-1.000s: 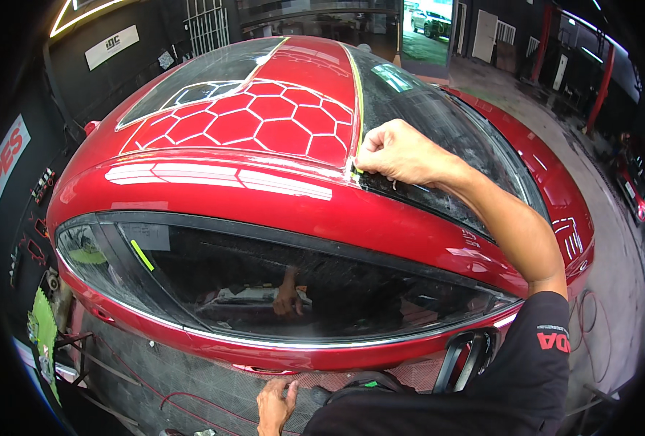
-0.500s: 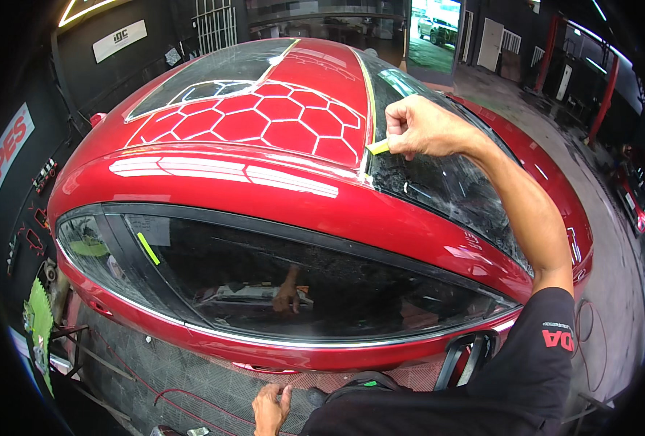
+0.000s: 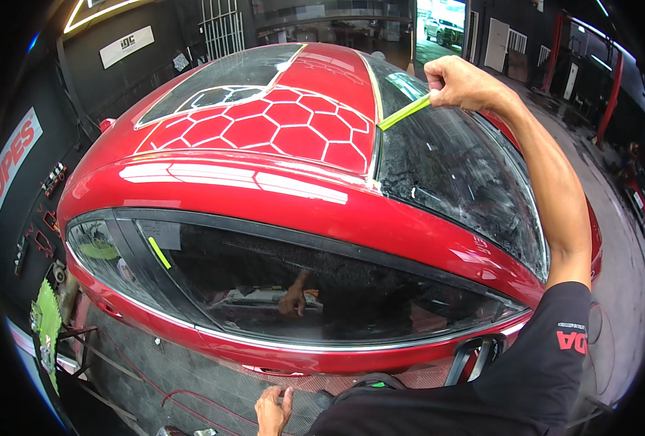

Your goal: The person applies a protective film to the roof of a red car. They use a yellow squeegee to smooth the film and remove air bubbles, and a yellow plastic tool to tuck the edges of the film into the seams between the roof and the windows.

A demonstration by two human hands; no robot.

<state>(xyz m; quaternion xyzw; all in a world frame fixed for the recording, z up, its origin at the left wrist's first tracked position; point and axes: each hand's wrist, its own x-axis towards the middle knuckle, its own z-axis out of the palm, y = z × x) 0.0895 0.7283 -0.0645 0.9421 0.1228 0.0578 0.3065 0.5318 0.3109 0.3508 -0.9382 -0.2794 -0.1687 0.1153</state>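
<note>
My right hand [image 3: 459, 83] is closed in a pinch on the end of a yellow-green masking tape strip [image 3: 407, 112]. Stretched taut, the strip slants down to the roof's front edge by the windshield [image 3: 449, 167]. Beside that edge, the red car roof [image 3: 246, 131] carries a pattern of hexagons outlined with pale lines. Thin tape also borders the dark glass panel [image 3: 206, 76] on the roof. Low in the view, my left hand [image 3: 273, 409] hangs beside the car door, thumb apart and fingers loosely bent, holding nothing visible.
Below the roof runs the dark side window [image 3: 322, 280], with a short yellow-green tape piece [image 3: 159, 253] stuck on it. The side mirror [image 3: 475, 357] juts out near my body. A red hose [image 3: 199, 407] lies on the floor. A jagged green sheet [image 3: 47, 327] hangs at left.
My right hand has moved up and away from the roof edge, drawing out a longer length of tape. My left hand stays low, and the view has shifted slightly.
</note>
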